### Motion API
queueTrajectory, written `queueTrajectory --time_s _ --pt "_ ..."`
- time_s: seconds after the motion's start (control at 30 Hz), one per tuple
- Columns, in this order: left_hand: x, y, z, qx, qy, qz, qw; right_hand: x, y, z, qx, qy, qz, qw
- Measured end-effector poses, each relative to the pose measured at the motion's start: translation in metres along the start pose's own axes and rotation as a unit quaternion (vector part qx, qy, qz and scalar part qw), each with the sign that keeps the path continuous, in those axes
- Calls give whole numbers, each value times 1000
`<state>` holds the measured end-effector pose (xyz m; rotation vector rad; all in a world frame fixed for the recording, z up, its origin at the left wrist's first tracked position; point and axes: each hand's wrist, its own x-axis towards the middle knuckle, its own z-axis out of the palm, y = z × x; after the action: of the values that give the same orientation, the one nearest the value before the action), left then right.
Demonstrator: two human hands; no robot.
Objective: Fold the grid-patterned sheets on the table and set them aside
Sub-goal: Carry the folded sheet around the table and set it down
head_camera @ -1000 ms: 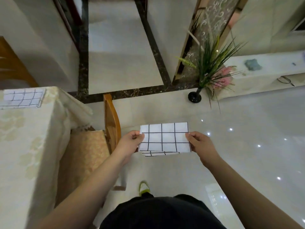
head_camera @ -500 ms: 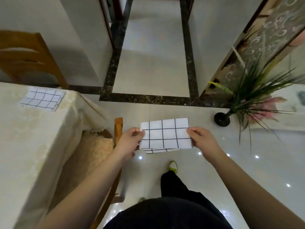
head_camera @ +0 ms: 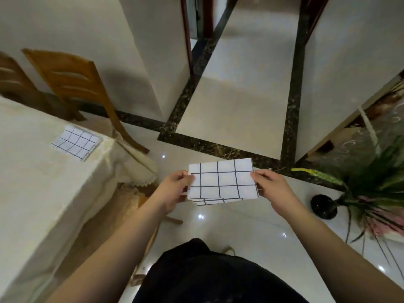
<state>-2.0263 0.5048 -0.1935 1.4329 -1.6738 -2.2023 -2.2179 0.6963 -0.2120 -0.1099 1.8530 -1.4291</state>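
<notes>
On the left, the table [head_camera: 43, 182] under its pale cloth is seen with one folded grid-patterned sheet [head_camera: 77, 142] already laid near its far corner, so part of the task can be judged done. Beyond that corner a wooden chair [head_camera: 72, 84] is stood, and another seat is tucked below the table edge. Over the glossy floor, apart from the table, a second folded sheet [head_camera: 222, 181] is held in the air in front of the body; stepped layers are visible along its lower edge, which suggests that its folding is finished or nearly so. What appears to be left is for it to be carried across and set down, perhaps beside the first. Whether more sheets wait out of view cannot be told.

Both forearms are extended forward. The sheet's left edge is pinched by the left hand [head_camera: 175, 189], thumb on top, and its right edge is pinched likewise by the right hand [head_camera: 273, 189], so that it is kept level between them.
</notes>
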Motion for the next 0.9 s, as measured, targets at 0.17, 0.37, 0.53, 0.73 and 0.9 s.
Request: queueTrajectory --time_s 0.17,0.37,0.53,0.73,0.9 --pt "34 20 -7 -55 7 -5 998 49 -28 12 20 -38 25 999" --pt "93 39 -39 -94 19 0 995 106 -65 47 -8 -73 31 997" --pt "134 61 -65 -147 31 5 989 151 -101 80 -61 -98 42 992" --pt "167 87 -111 -170 79 25 982 193 -137 138 -72 -125 24 989" --pt "177 100 -148 -180 139 51 972 222 -159 190 -96 -163 29 982"
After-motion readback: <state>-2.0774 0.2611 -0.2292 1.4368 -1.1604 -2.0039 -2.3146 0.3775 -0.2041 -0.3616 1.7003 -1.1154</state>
